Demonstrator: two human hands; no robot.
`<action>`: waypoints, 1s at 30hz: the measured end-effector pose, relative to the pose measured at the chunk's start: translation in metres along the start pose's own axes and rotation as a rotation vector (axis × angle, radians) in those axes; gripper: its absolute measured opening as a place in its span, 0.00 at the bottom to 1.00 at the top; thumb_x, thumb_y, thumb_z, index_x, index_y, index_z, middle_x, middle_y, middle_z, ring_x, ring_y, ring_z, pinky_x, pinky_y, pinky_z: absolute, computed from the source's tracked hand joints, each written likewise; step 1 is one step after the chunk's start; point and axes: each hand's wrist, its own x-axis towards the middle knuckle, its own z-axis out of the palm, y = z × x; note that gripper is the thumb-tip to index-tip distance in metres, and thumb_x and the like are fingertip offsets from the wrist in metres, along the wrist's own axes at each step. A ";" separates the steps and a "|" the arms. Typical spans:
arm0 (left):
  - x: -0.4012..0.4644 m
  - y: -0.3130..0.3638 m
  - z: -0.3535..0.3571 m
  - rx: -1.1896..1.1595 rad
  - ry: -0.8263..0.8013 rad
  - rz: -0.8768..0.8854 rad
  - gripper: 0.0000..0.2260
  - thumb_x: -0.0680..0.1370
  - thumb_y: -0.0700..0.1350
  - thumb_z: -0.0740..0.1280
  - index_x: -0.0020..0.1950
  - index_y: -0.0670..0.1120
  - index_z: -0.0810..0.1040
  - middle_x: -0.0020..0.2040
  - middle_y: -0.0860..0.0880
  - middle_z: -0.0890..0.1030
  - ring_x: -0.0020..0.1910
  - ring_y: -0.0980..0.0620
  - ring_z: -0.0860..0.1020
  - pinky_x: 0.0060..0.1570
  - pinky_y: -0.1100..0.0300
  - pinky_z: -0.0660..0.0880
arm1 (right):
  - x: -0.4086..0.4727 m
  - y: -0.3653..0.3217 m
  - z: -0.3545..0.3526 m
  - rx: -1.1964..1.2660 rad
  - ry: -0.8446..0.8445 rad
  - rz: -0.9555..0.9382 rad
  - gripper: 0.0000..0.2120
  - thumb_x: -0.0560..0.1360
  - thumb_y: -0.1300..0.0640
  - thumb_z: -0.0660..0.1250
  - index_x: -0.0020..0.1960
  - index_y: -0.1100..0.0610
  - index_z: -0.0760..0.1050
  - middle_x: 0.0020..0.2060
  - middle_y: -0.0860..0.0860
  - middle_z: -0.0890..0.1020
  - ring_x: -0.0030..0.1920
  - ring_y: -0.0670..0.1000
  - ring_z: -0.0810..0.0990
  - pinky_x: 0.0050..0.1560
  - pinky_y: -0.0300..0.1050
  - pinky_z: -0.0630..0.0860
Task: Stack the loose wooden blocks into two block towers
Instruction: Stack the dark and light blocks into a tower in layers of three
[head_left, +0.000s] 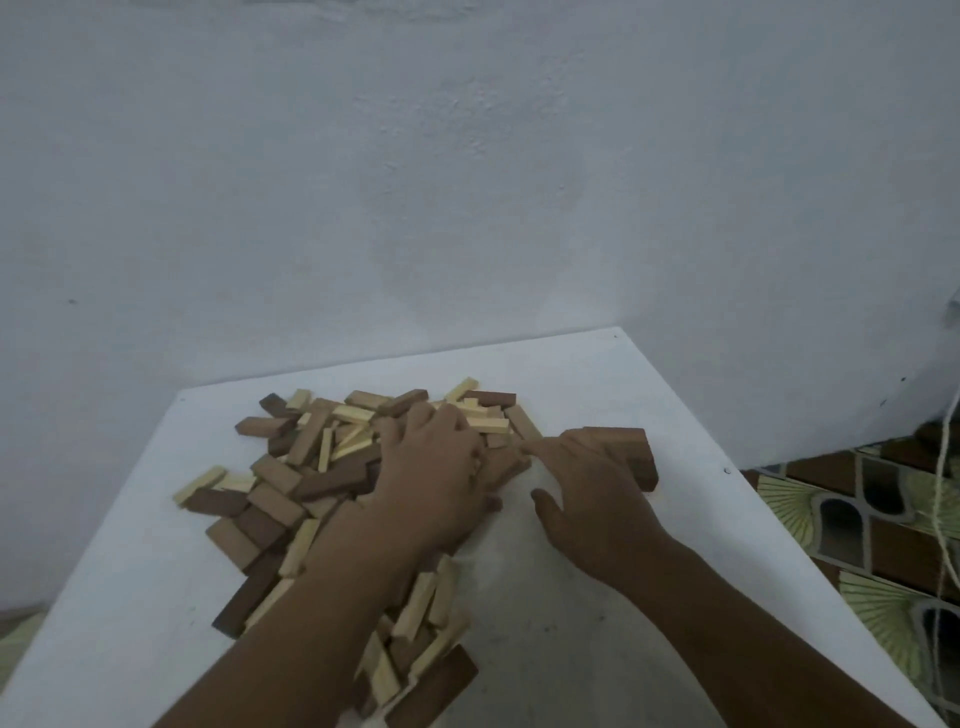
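Head view, looking forward and down over a white table (597, 649) set against a pale blue-white wall (467, 182); a heap of loose wooden blocks (311, 467), some pale yellow, some mid-brown, some dark brown, lies scattered on the left and middle part of the table, running from the far edge toward the near edge; no tower stands among them. Left hand (436, 467) rests palm down on the far middle of the heap, its fingers bent over the blocks beneath; whether it grips one cannot be told, since the fingertips are hidden among the pieces. Right hand (587, 483) lies just right of the heap with fingers spread and fairly straight, thumb held apart toward the near side; its fingertips touch a small group of dark brown blocks (631, 452) that sits flat on the table at the right edge of the heap, a little apart from the main pile. Both bare forearms enter from the near edge, the left one crossing above the nearer blocks. Patterned floor (857, 519) in green and brown shows at the right, beyond the table edge; a pale cord (943, 519) hangs there.
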 end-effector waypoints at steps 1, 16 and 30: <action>-0.002 0.000 0.002 -0.027 0.040 0.003 0.19 0.75 0.65 0.59 0.55 0.56 0.80 0.62 0.54 0.71 0.66 0.48 0.63 0.69 0.41 0.56 | 0.002 -0.005 0.002 0.007 -0.045 0.024 0.21 0.76 0.55 0.67 0.68 0.55 0.71 0.61 0.52 0.79 0.63 0.55 0.74 0.67 0.50 0.63; -0.037 -0.035 0.010 -0.881 0.533 -0.271 0.04 0.77 0.48 0.69 0.42 0.53 0.79 0.40 0.55 0.82 0.40 0.57 0.79 0.40 0.59 0.78 | 0.002 -0.013 0.015 -0.116 -0.089 -0.004 0.10 0.74 0.50 0.67 0.50 0.53 0.82 0.45 0.49 0.80 0.48 0.50 0.74 0.51 0.43 0.71; -0.061 -0.028 0.013 -0.954 0.446 -0.258 0.06 0.73 0.43 0.73 0.40 0.50 0.78 0.36 0.53 0.80 0.36 0.57 0.78 0.35 0.65 0.75 | -0.004 -0.051 0.035 -0.085 -0.130 0.208 0.31 0.67 0.27 0.59 0.58 0.48 0.76 0.58 0.46 0.76 0.58 0.50 0.70 0.57 0.48 0.70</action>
